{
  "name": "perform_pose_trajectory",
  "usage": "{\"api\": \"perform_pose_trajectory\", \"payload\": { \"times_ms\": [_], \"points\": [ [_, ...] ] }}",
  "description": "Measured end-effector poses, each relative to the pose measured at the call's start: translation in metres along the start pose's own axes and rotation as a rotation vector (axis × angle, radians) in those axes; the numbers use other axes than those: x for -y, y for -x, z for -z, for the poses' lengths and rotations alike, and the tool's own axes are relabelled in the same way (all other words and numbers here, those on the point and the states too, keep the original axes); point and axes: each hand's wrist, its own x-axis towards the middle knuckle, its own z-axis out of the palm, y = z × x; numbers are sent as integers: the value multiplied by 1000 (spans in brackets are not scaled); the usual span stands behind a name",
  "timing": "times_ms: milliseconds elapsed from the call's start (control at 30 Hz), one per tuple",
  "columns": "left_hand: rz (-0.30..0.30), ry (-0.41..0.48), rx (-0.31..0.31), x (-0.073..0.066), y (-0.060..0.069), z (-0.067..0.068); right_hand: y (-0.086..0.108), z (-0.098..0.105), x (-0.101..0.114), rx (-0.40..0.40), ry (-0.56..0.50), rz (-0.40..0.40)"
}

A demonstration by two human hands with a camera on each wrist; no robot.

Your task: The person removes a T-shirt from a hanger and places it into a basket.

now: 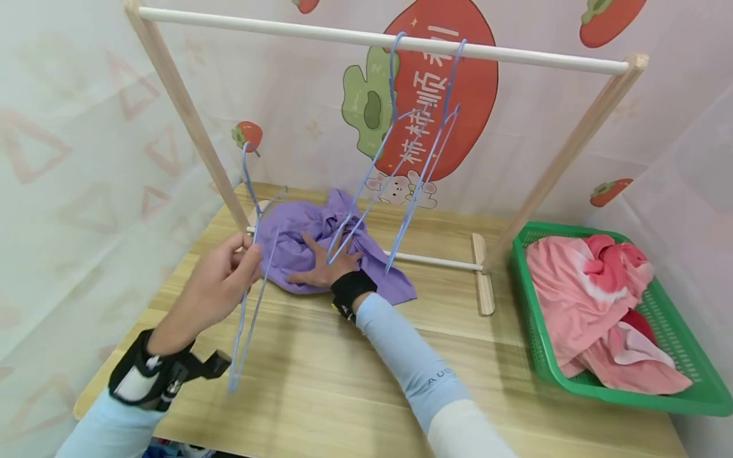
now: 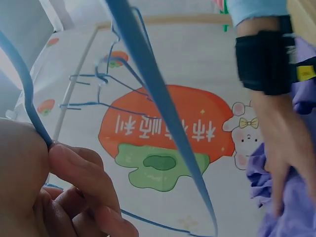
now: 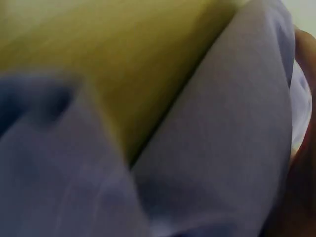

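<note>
My left hand (image 1: pixel 214 286) pinches a thin blue clothes hanger (image 1: pixel 233 380) by one side, below its hook; in the left wrist view the hanger's long bar (image 2: pixel 160 101) crosses close to the camera. The right hand (image 1: pixel 325 268) lies with fingers spread on a crumpled purple garment (image 1: pixel 289 222), pressing it to the wooden table (image 1: pixel 321 356). What kind of garment it is cannot be told. In the right wrist view purple fabric (image 3: pixel 222 123) fills much of the frame, and only a sliver of the hand shows at the right edge.
A rack with a white rail (image 1: pixel 321 32) and wooden posts stands on the table. Two blue hangers (image 1: pixel 392 95) hang from it, partly in front of the right hand. A green basket (image 1: pixel 538 343) with pink and red clothes (image 1: pixel 572 286) sits at the right.
</note>
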Motion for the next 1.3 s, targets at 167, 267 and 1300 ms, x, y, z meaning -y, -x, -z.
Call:
{"api": "perform_pose_trajectory", "payload": {
  "times_ms": [167, 267, 1300],
  "points": [
    [-53, 4, -1, -8, -40, -1, 5, -6, 9, -48, 62, -51],
    [-113, -34, -6, -18, -59, 0, 7, -7, 8, -120, 49, -39],
    [-188, -19, -34, -63, -159, -29, 147, 87, -130, -639, -596, 189]
  ]
}}
